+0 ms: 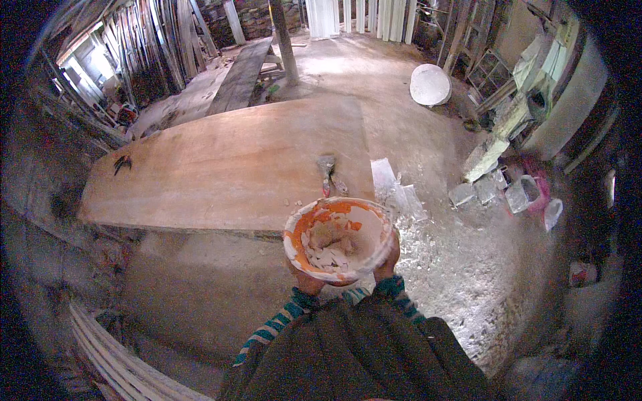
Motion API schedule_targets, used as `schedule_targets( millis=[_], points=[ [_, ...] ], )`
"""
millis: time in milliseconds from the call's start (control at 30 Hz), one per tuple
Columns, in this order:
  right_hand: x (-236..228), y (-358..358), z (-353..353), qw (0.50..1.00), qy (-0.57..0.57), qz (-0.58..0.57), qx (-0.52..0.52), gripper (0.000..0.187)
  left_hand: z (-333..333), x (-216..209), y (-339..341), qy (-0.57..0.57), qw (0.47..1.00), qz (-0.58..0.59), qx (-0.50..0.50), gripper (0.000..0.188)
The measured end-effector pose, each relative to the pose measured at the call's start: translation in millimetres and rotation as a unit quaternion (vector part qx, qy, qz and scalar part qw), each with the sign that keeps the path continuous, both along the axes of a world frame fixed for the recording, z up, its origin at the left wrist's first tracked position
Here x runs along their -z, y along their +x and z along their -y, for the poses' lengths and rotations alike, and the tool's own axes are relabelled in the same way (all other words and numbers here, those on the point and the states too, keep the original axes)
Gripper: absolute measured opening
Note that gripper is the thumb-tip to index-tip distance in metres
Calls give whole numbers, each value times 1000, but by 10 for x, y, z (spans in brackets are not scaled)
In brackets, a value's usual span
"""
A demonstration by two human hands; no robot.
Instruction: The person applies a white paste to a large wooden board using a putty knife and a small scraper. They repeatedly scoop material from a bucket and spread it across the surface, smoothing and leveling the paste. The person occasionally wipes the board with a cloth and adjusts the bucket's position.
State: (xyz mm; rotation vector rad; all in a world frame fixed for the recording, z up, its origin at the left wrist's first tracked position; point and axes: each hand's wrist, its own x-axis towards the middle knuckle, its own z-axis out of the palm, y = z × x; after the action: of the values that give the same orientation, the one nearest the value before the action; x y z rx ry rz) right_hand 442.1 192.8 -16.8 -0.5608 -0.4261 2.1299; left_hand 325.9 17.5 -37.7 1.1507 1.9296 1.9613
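Observation:
In front of my body I hold an orange bowl [309, 225], its rim and inside crusted with white. Dried, cracked white flakes that look like plaster [334, 252] lie in the bottom of it. My left hand [306, 283] grips its lower left side, and my right hand [390, 259] is wrapped round the right side; most of the fingers are hidden beneath the bowl. Just beyond the rim, a putty knife [326, 172] with a reddish handle rests on the wooden tabletop [227, 167]. Beside it is a smaller tool [340, 187] I cannot make out.
A small dark tool [122, 164] lies at the tabletop's left end. White sheets [394, 184] and rubble [461, 294] cover the floor to the right. Farther off stand a wooden post [283, 43], a long plank [241, 77] and a round white basin [430, 85].

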Motion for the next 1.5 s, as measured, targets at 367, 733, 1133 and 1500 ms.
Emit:
schedule_targets(
  millis=[367, 733, 1133, 1500],
  points=[
    [144, 94, 329, 998, -4, 55, -37, 46, -194, 134, -55, -124, 986, 10, 111, 100],
    [193, -65, 129, 996, -21, 71, -48, 48, -215, 149, -101, -169, 978, 19, 118, 95],
    [129, -23, 65, 997, 5, 42, -61, 50, -199, 169, -147, -142, 985, 31, 98, 89],
    [-54, 112, 26, 997, 27, 1, -72, 52, 436, 44, 29, -113, 990, 68, 46, 83]
  ],
)
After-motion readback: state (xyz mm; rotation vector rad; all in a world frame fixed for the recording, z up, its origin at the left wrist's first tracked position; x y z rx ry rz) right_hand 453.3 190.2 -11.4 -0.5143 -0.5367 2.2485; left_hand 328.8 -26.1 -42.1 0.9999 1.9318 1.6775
